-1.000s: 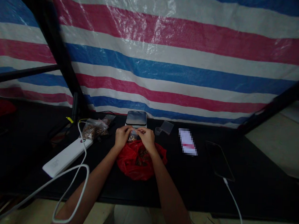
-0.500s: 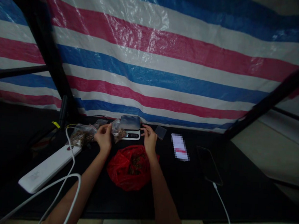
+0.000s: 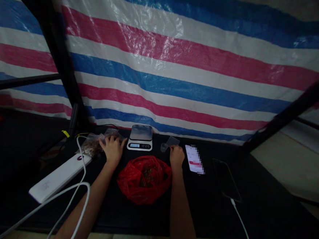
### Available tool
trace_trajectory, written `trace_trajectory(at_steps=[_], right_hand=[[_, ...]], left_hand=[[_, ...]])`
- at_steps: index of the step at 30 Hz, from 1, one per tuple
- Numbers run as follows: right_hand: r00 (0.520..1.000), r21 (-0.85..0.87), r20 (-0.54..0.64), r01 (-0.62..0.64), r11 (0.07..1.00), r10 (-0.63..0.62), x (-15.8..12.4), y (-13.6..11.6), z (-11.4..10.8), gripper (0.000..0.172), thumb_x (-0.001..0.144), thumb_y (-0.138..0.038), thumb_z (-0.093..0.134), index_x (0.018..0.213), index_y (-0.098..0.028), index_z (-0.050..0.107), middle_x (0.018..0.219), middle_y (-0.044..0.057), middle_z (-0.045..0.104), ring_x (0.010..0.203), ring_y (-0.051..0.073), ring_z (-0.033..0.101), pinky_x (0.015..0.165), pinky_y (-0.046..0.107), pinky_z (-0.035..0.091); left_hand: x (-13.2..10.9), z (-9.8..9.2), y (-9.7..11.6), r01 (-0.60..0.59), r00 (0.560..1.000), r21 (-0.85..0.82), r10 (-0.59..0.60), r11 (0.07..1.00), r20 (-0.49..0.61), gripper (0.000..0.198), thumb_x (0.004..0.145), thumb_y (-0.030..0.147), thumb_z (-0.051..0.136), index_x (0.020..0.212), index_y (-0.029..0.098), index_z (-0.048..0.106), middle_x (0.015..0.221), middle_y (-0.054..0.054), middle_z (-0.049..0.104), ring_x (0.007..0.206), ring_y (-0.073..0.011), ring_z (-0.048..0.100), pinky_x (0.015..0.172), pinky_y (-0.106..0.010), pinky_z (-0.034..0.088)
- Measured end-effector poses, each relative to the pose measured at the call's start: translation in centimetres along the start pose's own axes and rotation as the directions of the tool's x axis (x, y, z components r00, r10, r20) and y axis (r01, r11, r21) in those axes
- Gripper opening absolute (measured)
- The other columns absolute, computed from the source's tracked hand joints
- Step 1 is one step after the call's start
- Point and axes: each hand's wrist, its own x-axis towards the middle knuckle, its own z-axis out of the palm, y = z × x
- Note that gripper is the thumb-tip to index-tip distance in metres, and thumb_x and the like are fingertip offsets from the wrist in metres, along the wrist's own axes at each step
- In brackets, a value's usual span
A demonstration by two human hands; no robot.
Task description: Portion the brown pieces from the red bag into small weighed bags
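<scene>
My left hand [image 3: 112, 149] rests with its fingers spread on the pile of clear plastic bags [image 3: 92, 144] filled with brown bits. My right hand [image 3: 177, 156] is closed, its fingertips pinching a small clear plastic piece [image 3: 163, 147] with a rounded end; its exact kind is hard to make out. Just behind lies a flat clear bag [image 3: 173, 140]. Between the hands stands a white kitchen scale [image 3: 140, 136] with a lit display and a bare platform. In front of it sits an open red plastic bag [image 3: 133, 185] holding small brown pieces [image 3: 148, 173].
A white power strip [image 3: 59, 178] with white cables [image 3: 85, 185] lies at the left. To the right are a lit phone [image 3: 193, 159] and a dark phone [image 3: 227, 180] on a cable. A striped tarp [image 3: 179, 77] hangs behind the black table [image 3: 147, 220].
My left hand has brought the filled bag from beside the scale to the pile and let go. My right hand has moved right from the scale and grasped the clear plastic piece.
</scene>
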Motion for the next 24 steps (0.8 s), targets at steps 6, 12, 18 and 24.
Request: trace_trajectory(at_steps=[6,12,18,24], right_hand=[[0.977,0.225,-0.2,-0.029,0.974,0.075,0.6,-1.4,-1.2,0.03,0.083,-0.026,0.037,0.097,-0.013,0.061,0.094,0.011,0.064,0.084,0.018,0.058,0.073,0.029,0.043],[0.979,0.667,-0.143,0.203,0.717,-0.143,-2.2,-8.2,-0.8,0.02,0.077,-0.031,0.05,0.083,-0.018,0.065,0.085,0.006,0.067,0.08,0.017,0.06,0.073,0.028,0.045],[0.992,0.72,-0.01,0.096,0.688,-0.127,-5.6,-11.1,1.0,0.018,0.075,-0.029,0.051,0.08,-0.02,0.066,0.084,0.005,0.068,0.077,0.018,0.061,0.076,0.03,0.046],[0.999,0.756,0.028,0.008,0.655,-0.045,-5.7,-10.6,2.4,0.024,0.077,-0.032,0.049,0.084,-0.016,0.065,0.084,0.007,0.067,0.077,0.018,0.061,0.074,0.03,0.047]], left_hand=[[0.3,-1.9,1.7,0.014,0.992,-0.194,-0.038,0.981,-0.123,0.026,0.079,0.038,0.048,0.083,0.018,0.063,0.105,-0.011,0.052,0.102,-0.03,0.041,0.089,-0.048,0.024],[-1.6,-2.2,4.4,-0.244,0.939,-0.58,0.338,0.777,0.058,0.018,0.082,0.033,0.045,0.08,0.019,0.056,0.079,-0.003,0.059,0.076,-0.0163,0.053,0.072,-0.028,0.039],[-2.7,-1.3,5.4,-0.326,0.867,-0.527,0.471,0.785,0.166,0.014,0.083,0.028,0.042,0.083,0.018,0.052,0.072,-0.002,0.06,0.067,-0.0155,0.055,0.064,-0.026,0.039],[-1.9,-1.8,5.0,-0.36,0.876,-0.464,0.465,0.81,0.132,0.015,0.083,0.029,0.042,0.076,0.018,0.05,0.067,-0.001,0.058,0.064,-0.0151,0.053,0.064,-0.027,0.037]])
